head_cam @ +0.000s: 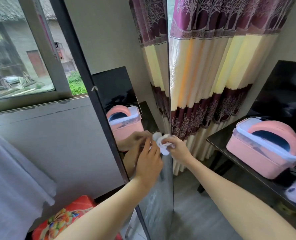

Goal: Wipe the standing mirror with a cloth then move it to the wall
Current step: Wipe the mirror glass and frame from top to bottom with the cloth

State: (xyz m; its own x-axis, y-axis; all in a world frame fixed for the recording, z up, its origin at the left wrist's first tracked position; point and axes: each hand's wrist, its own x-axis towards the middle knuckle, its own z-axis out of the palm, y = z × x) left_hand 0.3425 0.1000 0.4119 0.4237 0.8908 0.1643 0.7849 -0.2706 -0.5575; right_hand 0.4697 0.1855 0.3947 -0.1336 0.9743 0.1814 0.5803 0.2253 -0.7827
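Head view: both hands working a white cloth at the right edge of a standing mirror.

The mirror stands upright at picture centre, its long axis vertical and leaning toward 11 o'clock; its black frame runs from 11 o'clock down to 6 o'clock, and the glass faces toward 3 o'clock, reflecting the curtain, a pink box and the hands. The left hand has its fingers curled at the cloth's left side, against the glass. The right hand grips the bunched cloth, fingers closed round it, at the mirror's right edge. At 3 o'clock a dark desk carries the pink box. A window lies at 10 o'clock.
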